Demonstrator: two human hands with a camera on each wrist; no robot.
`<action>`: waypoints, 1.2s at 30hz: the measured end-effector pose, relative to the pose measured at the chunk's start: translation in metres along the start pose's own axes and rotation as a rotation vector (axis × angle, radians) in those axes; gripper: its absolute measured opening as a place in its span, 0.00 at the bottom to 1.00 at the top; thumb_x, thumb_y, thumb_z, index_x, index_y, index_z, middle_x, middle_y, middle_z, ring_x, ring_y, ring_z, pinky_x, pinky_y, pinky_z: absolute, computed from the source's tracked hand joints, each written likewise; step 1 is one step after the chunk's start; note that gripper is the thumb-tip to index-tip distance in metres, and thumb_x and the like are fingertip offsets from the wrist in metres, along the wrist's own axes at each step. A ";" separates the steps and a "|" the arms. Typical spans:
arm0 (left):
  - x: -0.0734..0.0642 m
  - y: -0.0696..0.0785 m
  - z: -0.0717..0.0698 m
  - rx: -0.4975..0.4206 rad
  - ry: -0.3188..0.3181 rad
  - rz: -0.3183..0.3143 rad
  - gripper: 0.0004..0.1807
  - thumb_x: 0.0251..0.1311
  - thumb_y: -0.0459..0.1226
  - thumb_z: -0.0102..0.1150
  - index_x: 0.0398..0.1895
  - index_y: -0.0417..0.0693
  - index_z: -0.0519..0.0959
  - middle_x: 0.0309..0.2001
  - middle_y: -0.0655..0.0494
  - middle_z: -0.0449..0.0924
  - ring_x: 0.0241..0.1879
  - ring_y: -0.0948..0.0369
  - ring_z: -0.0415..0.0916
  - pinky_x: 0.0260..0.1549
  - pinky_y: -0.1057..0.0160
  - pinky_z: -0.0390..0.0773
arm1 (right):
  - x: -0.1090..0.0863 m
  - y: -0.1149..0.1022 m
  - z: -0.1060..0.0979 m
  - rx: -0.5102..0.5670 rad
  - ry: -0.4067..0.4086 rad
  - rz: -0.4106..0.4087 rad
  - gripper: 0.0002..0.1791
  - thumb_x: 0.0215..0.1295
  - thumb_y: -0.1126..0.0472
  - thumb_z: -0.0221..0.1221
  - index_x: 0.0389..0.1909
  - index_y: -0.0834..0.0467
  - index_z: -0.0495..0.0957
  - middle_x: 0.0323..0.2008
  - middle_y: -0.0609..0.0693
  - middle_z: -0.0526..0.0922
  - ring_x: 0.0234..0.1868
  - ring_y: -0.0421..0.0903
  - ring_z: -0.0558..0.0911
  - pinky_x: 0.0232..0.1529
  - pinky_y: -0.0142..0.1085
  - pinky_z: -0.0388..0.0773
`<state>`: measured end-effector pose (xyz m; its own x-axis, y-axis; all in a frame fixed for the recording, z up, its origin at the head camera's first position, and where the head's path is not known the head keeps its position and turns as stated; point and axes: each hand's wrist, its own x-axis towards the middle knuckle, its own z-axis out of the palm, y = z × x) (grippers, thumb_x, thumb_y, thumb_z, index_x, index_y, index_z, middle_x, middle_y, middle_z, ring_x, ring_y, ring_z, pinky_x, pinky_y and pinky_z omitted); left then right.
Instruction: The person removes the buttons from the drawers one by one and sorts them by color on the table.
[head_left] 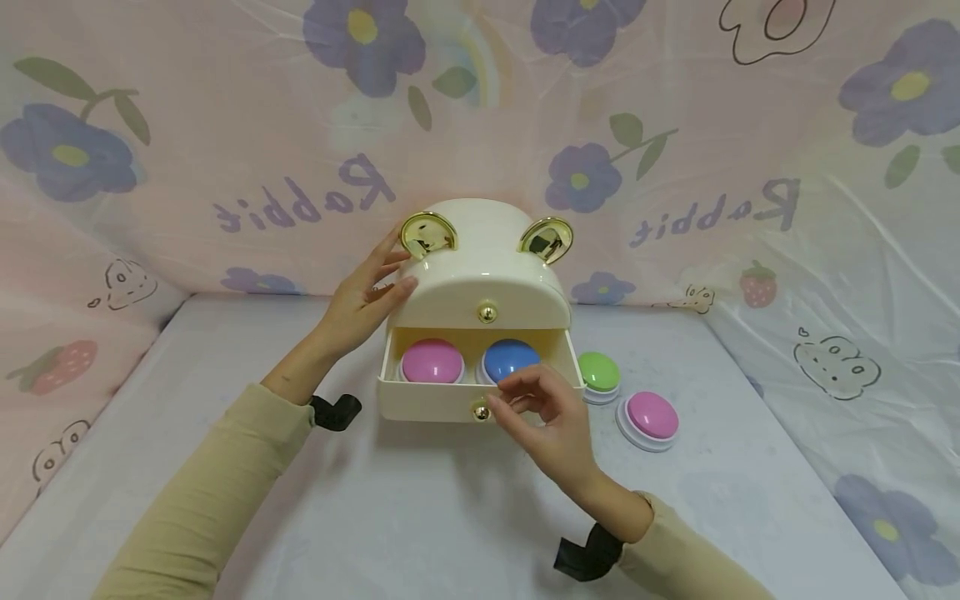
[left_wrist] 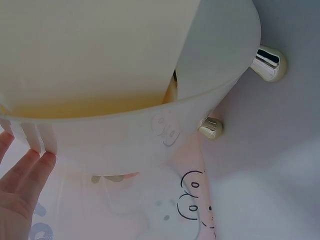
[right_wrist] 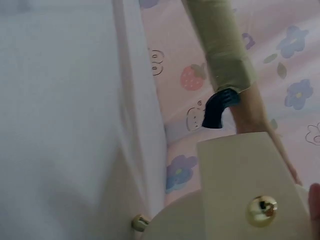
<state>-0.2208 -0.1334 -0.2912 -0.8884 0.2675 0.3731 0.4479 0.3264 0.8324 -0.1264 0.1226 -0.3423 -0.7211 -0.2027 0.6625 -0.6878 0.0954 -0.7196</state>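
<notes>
A white drawer box (head_left: 483,217) with gold ears and gold knobs stands on the table, its lower drawer (head_left: 427,404) pulled out. Inside the drawer sit a pink-topped round piece (head_left: 432,361) and a blue-topped one (head_left: 510,358). My left hand (head_left: 367,300) rests against the box's left side; the left wrist view shows the fingertips (left_wrist: 42,162) touching its wall. Just in front of the drawer, my right hand (head_left: 551,421) has loosely bent fingers near the lower gold knob (head_left: 482,412). That knob shows uncovered in the right wrist view, with one fingertip (right_wrist: 314,202) beside the drawer front.
Right of the box, a green-topped round piece (head_left: 599,372) and another pink-topped one (head_left: 651,418) lie on the white table (head_left: 420,517). A patterned cloth (head_left: 480,125) hangs behind and along both sides.
</notes>
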 end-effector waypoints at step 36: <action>0.001 -0.005 0.000 0.014 -0.001 0.013 0.37 0.65 0.44 0.50 0.71 0.77 0.44 0.66 0.49 0.62 0.67 0.47 0.59 0.63 0.45 0.64 | 0.068 -0.012 -0.014 -0.207 -0.424 0.452 0.13 0.55 0.59 0.64 0.40 0.61 0.81 0.35 0.51 0.83 0.35 0.43 0.81 0.39 0.33 0.80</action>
<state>-0.2241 -0.1348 -0.2946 -0.8822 0.2725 0.3839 0.4611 0.3352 0.8216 -0.1683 0.1212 -0.2855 -0.8769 -0.4617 0.1340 -0.3569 0.4385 -0.8248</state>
